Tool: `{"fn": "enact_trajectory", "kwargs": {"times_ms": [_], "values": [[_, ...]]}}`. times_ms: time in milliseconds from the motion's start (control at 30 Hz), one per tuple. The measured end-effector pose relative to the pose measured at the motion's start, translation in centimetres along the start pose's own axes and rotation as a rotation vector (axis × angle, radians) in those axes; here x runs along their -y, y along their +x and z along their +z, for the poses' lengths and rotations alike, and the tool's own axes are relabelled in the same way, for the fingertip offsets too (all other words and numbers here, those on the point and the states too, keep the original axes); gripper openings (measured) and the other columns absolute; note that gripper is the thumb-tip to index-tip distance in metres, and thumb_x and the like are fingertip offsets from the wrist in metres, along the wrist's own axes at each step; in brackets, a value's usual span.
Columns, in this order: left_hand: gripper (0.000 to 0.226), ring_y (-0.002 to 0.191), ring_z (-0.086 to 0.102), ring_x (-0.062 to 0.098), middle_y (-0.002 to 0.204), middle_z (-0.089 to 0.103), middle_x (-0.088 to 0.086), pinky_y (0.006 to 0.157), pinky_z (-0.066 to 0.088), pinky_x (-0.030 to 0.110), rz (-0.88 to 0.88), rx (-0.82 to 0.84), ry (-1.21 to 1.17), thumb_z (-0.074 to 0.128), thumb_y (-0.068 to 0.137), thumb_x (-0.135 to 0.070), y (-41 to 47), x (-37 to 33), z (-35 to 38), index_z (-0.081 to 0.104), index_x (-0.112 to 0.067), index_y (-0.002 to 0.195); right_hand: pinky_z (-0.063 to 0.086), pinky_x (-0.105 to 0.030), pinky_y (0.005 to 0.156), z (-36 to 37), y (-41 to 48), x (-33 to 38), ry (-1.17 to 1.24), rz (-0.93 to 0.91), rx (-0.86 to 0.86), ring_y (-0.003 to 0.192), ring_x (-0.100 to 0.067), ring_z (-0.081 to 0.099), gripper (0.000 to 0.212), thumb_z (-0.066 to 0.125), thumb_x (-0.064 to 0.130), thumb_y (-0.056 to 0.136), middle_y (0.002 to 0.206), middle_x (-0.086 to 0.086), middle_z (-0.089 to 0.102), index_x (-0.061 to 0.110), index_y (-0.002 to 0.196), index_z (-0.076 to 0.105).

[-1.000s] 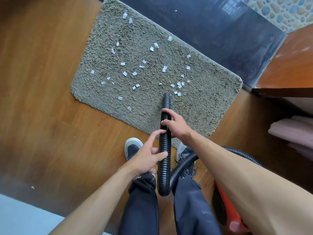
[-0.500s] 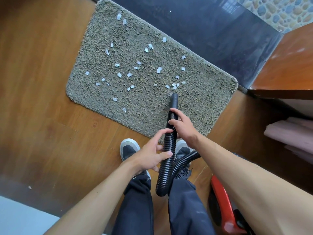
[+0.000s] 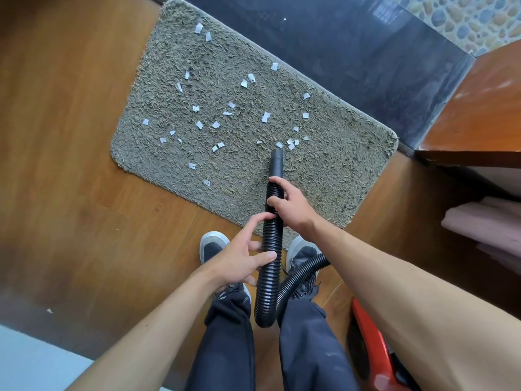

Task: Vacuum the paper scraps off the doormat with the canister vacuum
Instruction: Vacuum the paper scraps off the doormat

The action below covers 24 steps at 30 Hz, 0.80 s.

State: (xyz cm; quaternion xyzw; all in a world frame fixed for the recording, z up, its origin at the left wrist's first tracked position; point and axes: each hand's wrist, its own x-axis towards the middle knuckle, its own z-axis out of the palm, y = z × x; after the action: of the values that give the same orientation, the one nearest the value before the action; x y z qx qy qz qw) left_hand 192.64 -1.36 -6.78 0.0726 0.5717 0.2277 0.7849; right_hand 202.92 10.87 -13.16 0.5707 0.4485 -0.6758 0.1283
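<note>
Canister vacuum [image 3: 370, 351] is sitting mostly cropped. Left hand [image 3: 239, 261] and right hand [image 3: 290, 207] are gripping one hose [image 3: 270, 280]; roughly thirty paper scraps [image 3: 265, 117] are littering the doormat [image 3: 338, 165]

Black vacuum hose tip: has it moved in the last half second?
Yes. The black hose tip slid left over the shaggy grey doormat, ending just below one white paper scrap.

I see white paper scraps [image 3: 265, 117] on the grey-green doormat [image 3: 324, 170], a black ribbed hose [image 3: 270, 244], a red canister [image 3: 372, 351], and a brown wooden floor [image 3: 70, 165].
</note>
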Motion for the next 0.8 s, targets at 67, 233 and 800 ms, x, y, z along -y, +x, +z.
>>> {"fn": "enact_trajectory", "kwargs": {"times_ms": [67, 233, 800], "values": [[0.065, 0.077, 0.069, 0.018, 0.099, 0.07, 0.008, 0.062, 0.056, 0.043, 0.003, -0.011, 0.005, 0.059, 0.098, -0.008, 0.2, -0.1, -0.3, 0.033, -0.055, 0.135, 0.048, -0.033, 0.079, 0.1, 0.3, 0.2, -0.004, -0.007, -0.003, 0.086, -0.015, 0.057, 0.059, 0.054, 0.022, 0.077, 0.103, -0.001, 0.06, 0.03, 0.135, 0.049], [0.066, 0.082, 0.07, 0.019, 0.096, 0.072, 0.004, 0.064, 0.056, 0.046, 0.012, -0.017, 0.035, 0.061, 0.097, -0.009, 0.9, -0.7, -0.3, 0.033, -0.054, 0.136, 0.051, -0.041, 0.089, -0.4, 0.9, 0.4, -0.034, -0.031, -0.029, 0.093, -0.017, 0.059, 0.064, 0.053, 0.03, 0.071, 0.109, 0.0, 0.061, 0.034, 0.135, 0.048], [0.062, 0.081, 0.072, 0.017, 0.106, 0.074, 0.012, 0.058, 0.06, 0.04, 0.007, 0.01, 0.112, 0.059, 0.098, -0.01, 2.1, -2.9, 1.1, 0.035, -0.053, 0.134, 0.049, -0.03, 0.071, -3.4, 0.9, -0.3, 0.105, -0.071, -0.076, 0.081, -0.013, 0.055, 0.049, 0.051, 0.005, 0.091, 0.097, -0.001, 0.056, 0.024, 0.136, 0.047]]}}
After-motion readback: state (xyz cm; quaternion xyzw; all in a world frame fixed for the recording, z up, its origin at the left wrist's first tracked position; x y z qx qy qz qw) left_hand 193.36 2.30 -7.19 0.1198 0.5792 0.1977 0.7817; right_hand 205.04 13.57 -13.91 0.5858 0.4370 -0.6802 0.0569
